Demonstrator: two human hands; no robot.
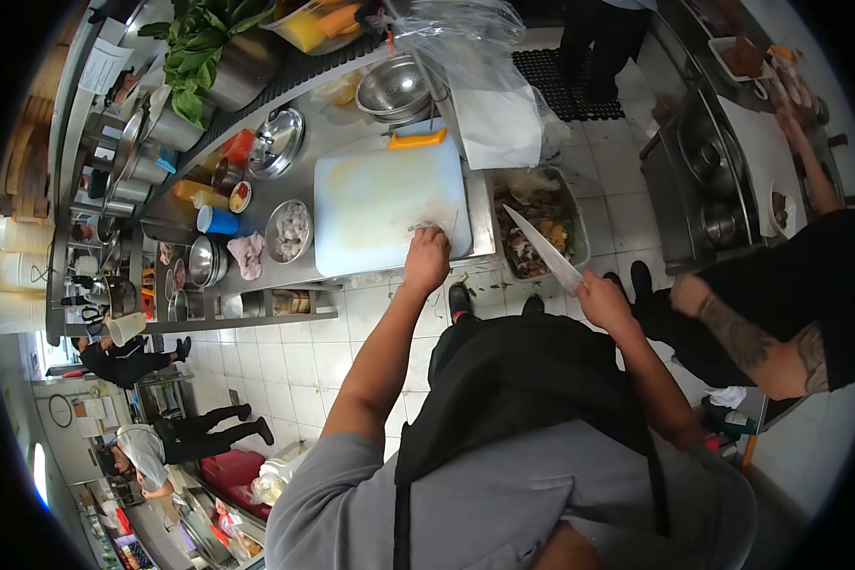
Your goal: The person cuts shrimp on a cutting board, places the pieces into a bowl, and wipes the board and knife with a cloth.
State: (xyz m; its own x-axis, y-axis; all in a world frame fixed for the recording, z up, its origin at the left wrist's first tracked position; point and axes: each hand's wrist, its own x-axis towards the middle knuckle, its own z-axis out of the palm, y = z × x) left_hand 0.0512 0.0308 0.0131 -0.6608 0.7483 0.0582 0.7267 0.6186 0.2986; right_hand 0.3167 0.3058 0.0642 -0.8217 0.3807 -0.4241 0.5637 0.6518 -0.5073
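Note:
My left hand (428, 258) rests at the near right part of the white cutting board (380, 204). Its fingers are bunched together over small greyish scraps (426, 226), and what they pinch is too small to name. Out to the right, off the board, my right hand (602, 299) is closed round the handle of a large kitchen knife (543, 249). The blade points up and to the left, over a plastic bin of food scraps (540, 228). An orange-handled tool (416, 140) lies along the board's far edge. Left of the board stands a metal bowl of pale pieces (290, 231).
A pink cloth (247, 255), a blue container (217, 220) and a metal lid (277, 142) sit on the counter's left. A colander (394, 90) is behind the board. Close on my right, a co-worker's tattooed arm (750, 332) reaches in. Green bits litter the tiled floor (351, 313).

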